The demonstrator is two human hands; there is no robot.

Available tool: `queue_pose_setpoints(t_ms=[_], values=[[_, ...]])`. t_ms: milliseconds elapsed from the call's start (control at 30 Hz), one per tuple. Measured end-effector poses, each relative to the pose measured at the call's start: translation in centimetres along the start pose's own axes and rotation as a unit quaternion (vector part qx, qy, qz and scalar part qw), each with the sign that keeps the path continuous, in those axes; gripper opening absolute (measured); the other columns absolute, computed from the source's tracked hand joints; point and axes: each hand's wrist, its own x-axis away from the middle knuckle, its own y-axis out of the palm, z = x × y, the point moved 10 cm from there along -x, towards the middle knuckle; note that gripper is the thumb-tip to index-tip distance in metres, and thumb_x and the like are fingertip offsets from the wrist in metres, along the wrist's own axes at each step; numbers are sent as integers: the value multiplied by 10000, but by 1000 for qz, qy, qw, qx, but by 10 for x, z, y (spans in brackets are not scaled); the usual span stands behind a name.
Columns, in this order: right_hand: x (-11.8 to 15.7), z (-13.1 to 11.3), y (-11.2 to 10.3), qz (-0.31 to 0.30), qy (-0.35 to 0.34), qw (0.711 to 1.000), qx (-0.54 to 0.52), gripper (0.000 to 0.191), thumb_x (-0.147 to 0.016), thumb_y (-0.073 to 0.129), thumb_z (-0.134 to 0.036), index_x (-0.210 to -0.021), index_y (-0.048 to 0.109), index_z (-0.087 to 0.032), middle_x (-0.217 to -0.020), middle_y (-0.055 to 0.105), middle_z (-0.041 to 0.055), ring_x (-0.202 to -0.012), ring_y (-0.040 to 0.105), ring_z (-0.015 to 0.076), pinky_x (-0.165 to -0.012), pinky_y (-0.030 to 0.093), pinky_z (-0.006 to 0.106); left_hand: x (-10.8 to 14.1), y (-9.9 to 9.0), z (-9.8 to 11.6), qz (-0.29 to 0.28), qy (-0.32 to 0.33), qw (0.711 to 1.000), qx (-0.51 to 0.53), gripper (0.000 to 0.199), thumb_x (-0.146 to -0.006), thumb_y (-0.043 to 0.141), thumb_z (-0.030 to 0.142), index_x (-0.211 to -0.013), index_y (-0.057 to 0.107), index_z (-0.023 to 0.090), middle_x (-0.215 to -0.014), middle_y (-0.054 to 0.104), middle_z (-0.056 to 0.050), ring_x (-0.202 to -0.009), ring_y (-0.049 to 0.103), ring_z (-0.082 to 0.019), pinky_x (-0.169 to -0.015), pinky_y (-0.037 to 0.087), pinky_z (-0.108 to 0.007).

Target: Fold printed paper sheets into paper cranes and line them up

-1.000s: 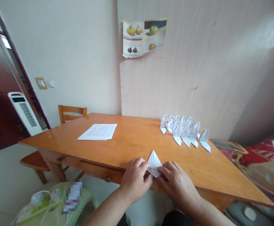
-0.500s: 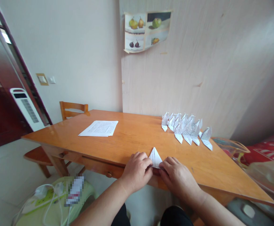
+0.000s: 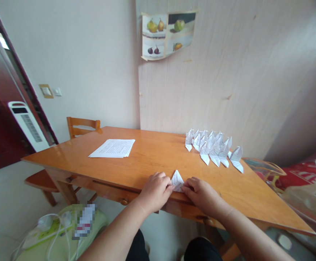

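A small folded paper (image 3: 177, 181) with print on it forms a triangle, its point facing away from me, at the table's front edge. My left hand (image 3: 158, 191) pinches its left corner between thumb and fingers. On the other side, my right hand (image 3: 199, 192) grips the right corner with curled fingers. Further back on the right stand several folded paper figures (image 3: 214, 148) in close rows, made of printed paper. A stack of printed sheets (image 3: 113, 148) lies flat on the left part of the table.
The wooden table (image 3: 152, 145) stands against the wall, with a chair (image 3: 83, 125) at its left end. Below left, a power strip (image 3: 42, 233) with cables rests on a pale green stool (image 3: 98, 221). Red and clear bags (image 3: 299, 177) crowd the right side.
Both hands have shifted slightly up and inward around the folded paper. Print now shows across the triangle's lower part, which was paler before. The view has moved slightly.
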Motion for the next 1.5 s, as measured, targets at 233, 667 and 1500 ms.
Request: queue_pose_setpoints(t_ms=[233, 667, 1500], values=[[-8, 7, 3, -12, 28, 999, 19, 198, -927, 525, -323, -785, 594, -204, -820, 687, 47, -756, 601, 173, -667, 347, 270, -3, 1, 1, -16, 1, 999, -52, 215, -967, 533, 351, -834, 610, 201, -916, 609, -47, -873, 571, -202, -745, 408, -303], [-13, 9, 6, -33, 38, 997, 65, 181, -922, 509, -316, -796, 575, -203, -858, 698, 68, -790, 612, 188, -662, 323, 280, -10, 5, 4, -72, -3, 994, -85, 219, -952, 521, 363, -803, 554, 205, -906, 601, -53, -896, 587, -220, -748, 434, -325], [-19, 7, 11, -79, 55, 989, 113, 231, -940, 487, -337, -838, 629, -186, -926, 732, 126, -836, 653, 228, -685, 350, 307, -20, 7, 4, -95, -21, 989, -108, 203, -924, 503, 343, -822, 617, 210, -949, 675, -74, -980, 620, -281, -867, 430, -445]])
